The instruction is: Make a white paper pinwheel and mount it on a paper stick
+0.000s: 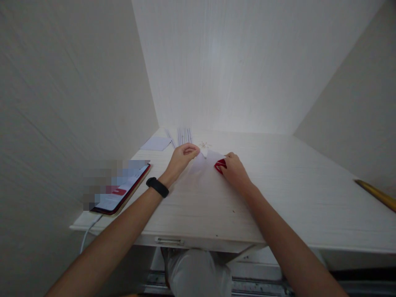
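Note:
Between the thumb and fingers of my left hand [187, 153], which wears a black wristband, is the edge of a thin white piece of paper [198, 164]. My right hand [235, 171] is closed around the red handles of a pair of scissors [220, 166]. The scissors point left toward the paper; their blades are mostly hidden, and I cannot tell whether they are apart. Just beyond the paper lies a small cluster of thin white scraps [204, 144]. Several narrow white strips [185, 136] lie behind my left hand.
A flat white sheet [156, 143] rests at the back left of the white desk [293, 194]. A phone [123, 192] leans by the left wall, with a white cable [88, 233] nearby. A gold-coloured long object [375, 194] lies at the right. Panels enclose three sides.

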{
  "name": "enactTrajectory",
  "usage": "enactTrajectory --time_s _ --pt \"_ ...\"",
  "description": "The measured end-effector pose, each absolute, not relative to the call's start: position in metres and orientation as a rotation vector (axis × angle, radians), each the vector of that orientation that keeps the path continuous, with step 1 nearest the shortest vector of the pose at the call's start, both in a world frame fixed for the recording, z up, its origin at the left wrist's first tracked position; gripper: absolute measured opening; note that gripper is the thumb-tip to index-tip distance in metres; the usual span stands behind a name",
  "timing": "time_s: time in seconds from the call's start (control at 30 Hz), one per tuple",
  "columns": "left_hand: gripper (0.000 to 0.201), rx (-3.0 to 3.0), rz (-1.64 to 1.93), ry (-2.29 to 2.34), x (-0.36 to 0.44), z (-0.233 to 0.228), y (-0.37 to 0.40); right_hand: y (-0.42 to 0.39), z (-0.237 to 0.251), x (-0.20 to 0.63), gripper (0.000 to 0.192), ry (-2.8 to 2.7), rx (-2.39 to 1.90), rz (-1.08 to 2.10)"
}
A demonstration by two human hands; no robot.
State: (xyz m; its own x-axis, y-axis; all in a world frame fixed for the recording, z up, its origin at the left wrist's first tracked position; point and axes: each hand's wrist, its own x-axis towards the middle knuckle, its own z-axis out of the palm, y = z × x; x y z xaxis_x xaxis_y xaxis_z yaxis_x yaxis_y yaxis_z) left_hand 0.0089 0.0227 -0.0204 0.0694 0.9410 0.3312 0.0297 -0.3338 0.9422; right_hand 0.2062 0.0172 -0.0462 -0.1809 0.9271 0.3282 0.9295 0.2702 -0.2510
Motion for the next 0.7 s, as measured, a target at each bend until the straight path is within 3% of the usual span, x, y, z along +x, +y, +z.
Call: enactTrajectory --time_s 0.7 --pt "0.016 1.578 1.287 1.021 0.0078 -0.0243 0.0221 0.0146 -0.0442 0.206 0.022 -2.135 -1.59 0.144"
